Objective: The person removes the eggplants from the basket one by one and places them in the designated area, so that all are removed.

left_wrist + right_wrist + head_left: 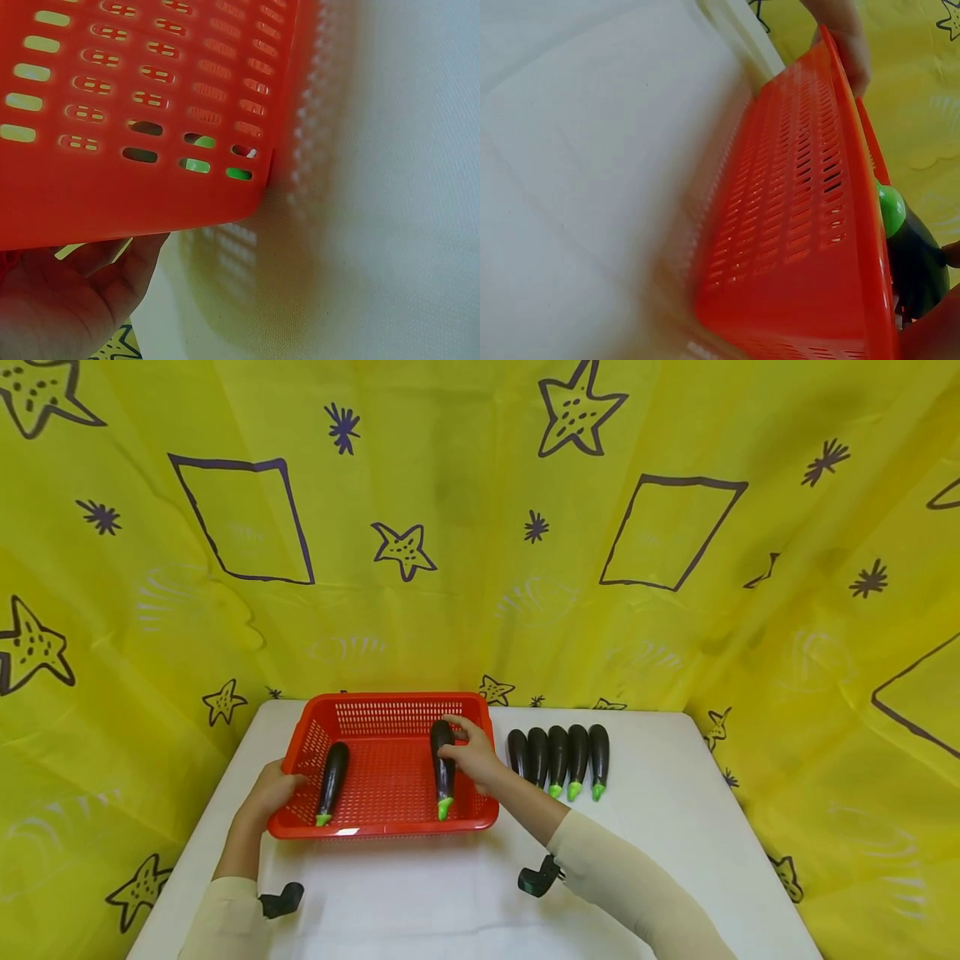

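Observation:
A red plastic basket (382,781) with slotted walls stands on the white table. My left hand (272,791) grips its left rim; in the left wrist view the fingers (124,281) curl up under the rim. My right hand (475,755) holds a dark eggplant (442,764) with a green stem end, over the basket's right side, stem toward me. In the right wrist view that eggplant (915,259) shows just past the basket's rim. Another eggplant (332,781) lies inside the basket along the left wall.
Several more eggplants (558,760) lie side by side in a row on the white table (652,827), right of the basket. My right forearm passes in front of that row's near left end. A yellow curtain (450,627) with star drawings hangs behind and at both sides.

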`<state>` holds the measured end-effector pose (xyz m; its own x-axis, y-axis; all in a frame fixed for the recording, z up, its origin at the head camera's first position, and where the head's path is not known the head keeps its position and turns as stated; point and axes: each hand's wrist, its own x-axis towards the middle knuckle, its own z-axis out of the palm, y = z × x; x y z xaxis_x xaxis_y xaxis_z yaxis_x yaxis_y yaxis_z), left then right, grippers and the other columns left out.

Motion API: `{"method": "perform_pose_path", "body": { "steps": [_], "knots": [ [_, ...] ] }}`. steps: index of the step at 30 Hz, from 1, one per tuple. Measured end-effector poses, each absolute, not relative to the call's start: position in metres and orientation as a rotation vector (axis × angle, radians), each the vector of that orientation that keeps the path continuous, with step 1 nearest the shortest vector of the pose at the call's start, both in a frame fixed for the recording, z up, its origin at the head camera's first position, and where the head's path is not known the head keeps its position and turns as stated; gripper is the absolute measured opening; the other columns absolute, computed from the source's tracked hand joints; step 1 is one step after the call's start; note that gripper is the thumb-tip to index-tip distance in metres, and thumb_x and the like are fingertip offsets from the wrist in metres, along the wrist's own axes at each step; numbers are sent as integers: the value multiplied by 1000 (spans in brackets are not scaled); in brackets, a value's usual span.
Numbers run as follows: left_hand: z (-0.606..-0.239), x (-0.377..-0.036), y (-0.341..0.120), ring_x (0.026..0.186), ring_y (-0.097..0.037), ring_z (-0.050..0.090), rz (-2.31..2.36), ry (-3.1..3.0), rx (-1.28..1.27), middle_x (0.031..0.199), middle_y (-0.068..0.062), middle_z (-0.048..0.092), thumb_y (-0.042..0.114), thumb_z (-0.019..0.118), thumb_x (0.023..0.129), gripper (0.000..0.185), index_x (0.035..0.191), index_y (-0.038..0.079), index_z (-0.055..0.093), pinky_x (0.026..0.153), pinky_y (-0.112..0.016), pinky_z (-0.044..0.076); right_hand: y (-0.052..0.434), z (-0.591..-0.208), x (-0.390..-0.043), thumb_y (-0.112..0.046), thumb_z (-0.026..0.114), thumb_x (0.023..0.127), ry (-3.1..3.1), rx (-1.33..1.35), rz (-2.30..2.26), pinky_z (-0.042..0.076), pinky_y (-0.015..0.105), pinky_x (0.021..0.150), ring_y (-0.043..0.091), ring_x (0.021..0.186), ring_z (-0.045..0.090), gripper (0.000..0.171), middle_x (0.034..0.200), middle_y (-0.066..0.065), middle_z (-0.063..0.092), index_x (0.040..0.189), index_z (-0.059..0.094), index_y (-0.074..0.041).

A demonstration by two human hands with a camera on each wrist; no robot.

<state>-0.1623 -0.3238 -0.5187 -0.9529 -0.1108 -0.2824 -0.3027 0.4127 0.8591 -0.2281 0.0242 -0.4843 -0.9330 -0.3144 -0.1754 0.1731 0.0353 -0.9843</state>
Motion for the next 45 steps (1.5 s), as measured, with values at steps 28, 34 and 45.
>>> {"method": "perform_pose_path", "body": {
  "steps": [28,34,45],
  "knots": [
    [-519,-162,-323,76,-23,68,1570,2507,-365,100,-26,66,2,52,95,42,130,-21,48,66,-36,62,65,-458,-221,3,63,93,2004,-142,-1975,50,32,72,24,99,62,70,153,28,41,159,44,-10],
    [-519,-162,-323,77,-23,67,1573,2503,-359,101,-27,65,2,52,95,42,130,-21,47,67,-36,62,75,-461,-221,6,61,92,1951,-149,-2024,52,27,68,23,95,61,72,150,30,42,160,40,-5],
    [-517,-162,-322,78,-24,68,1562,2513,-352,104,-29,65,3,52,95,44,131,-21,47,69,-39,62,100,-465,-223,4,59,96,1938,-138,-2022,57,31,76,25,103,62,68,147,26,50,160,42,-12]
  ]
}}
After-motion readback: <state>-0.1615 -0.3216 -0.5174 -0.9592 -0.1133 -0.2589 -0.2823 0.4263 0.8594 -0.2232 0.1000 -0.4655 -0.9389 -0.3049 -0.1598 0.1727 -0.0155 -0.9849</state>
